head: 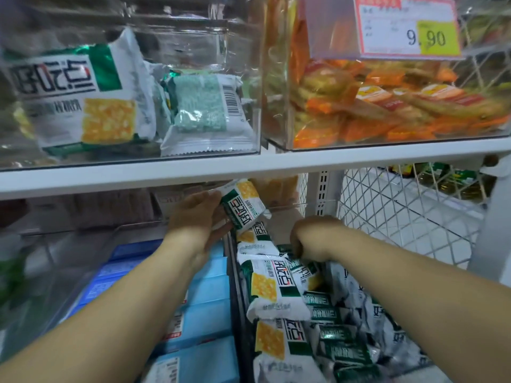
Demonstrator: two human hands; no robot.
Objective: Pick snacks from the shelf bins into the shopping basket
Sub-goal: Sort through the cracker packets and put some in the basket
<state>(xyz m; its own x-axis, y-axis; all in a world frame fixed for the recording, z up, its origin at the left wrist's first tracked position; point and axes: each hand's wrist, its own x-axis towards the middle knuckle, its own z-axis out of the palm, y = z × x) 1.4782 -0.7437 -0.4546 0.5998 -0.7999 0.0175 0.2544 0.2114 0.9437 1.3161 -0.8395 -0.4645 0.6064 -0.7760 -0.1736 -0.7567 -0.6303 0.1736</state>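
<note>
My left hand (pixel 197 217) holds a white-and-green cracker packet (pixel 243 207) just under the shelf board, tilted, above the lower bins. My right hand (pixel 311 239) is curled, knuckles up, reaching down into a pile of the same cracker packets (pixel 272 288) in the lower right container; what its fingers grip is hidden. That container (pixel 235 313) has a dark rim and holds several white-green packets. Whether it is the shopping basket or a bin I cannot tell.
On the upper shelf (pixel 249 167) stand clear bins: one with white-green packets (pixel 88 98), one with orange packets (pixel 387 106) under a 9.90 price tag (pixel 406 26). Blue boxes (pixel 204 313) fill the lower left bin. White wire mesh (pixel 401 217) stands at the right.
</note>
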